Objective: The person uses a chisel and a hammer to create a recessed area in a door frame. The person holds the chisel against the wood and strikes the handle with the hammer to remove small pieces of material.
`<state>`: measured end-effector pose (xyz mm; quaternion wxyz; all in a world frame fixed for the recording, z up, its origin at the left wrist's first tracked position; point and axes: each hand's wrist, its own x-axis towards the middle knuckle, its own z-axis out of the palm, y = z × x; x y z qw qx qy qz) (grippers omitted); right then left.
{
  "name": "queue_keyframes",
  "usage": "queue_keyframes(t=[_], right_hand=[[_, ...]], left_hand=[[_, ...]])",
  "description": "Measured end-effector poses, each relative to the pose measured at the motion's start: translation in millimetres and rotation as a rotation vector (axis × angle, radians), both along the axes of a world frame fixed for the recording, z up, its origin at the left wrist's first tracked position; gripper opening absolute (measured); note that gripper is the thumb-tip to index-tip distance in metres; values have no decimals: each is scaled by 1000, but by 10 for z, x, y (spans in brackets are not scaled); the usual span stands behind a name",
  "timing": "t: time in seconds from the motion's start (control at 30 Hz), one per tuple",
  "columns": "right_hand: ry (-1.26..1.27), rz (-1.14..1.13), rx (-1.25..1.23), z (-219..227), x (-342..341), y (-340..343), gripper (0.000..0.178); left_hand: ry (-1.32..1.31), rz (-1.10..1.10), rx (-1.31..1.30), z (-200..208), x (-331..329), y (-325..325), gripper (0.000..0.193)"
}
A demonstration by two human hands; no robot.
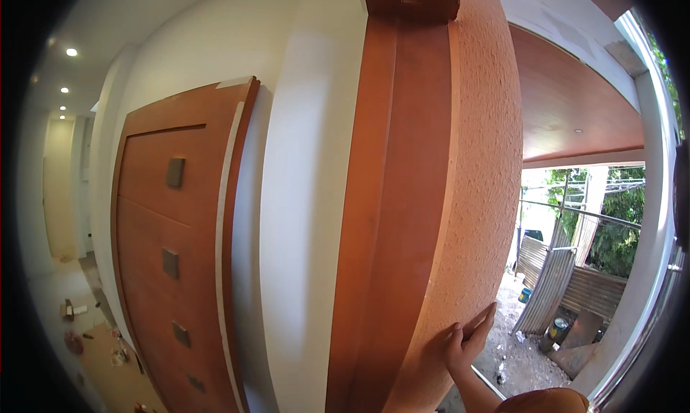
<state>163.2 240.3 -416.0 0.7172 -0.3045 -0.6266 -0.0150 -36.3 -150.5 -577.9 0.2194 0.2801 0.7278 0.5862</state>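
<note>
My right hand (467, 345) rests against the orange rough-textured wall (485, 161), low on its right edge. The fingers stretch up and to the right, the thumb stands apart, and nothing shows in the hand. Left of the textured strip runs a smooth reddish-brown door frame (395, 197), with a matching head piece (413, 0) at the top. My left hand is out of view. A brown rounded piece of cloth (546, 400), seemingly a sleeve, shows at the lower edge beside my right forearm.
A reddish-brown door panel (169, 219) with several dark square insets leans on the white wall (309, 183) at left. Small items (74, 310) litter the floor behind it. Outside at right are corrugated metal sheets (548, 291), a paint can (558, 328) and rubble (514, 345).
</note>
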Motion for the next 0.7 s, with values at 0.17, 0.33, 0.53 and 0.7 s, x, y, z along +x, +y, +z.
queue_keyframes(t=[0.17, 0.33, 0.53, 0.7], right_hand=[[-11, -43, 71, -10, -15, 14, 85], [-39, -77, 95, -57, -2, 48, 85], [-45, -73, 121, -72, 9, 58, 85], [-59, -94, 100, -49, -11, 37, 84]], left_hand=[[-39, -12, -6, 15, -89, -18, 57], [-71, -21, -11, -12, -158, -17, 57], [-120, -20, -16, 26, -166, -60, 58], [-157, -14, -29, 73, -166, -86, 59]])
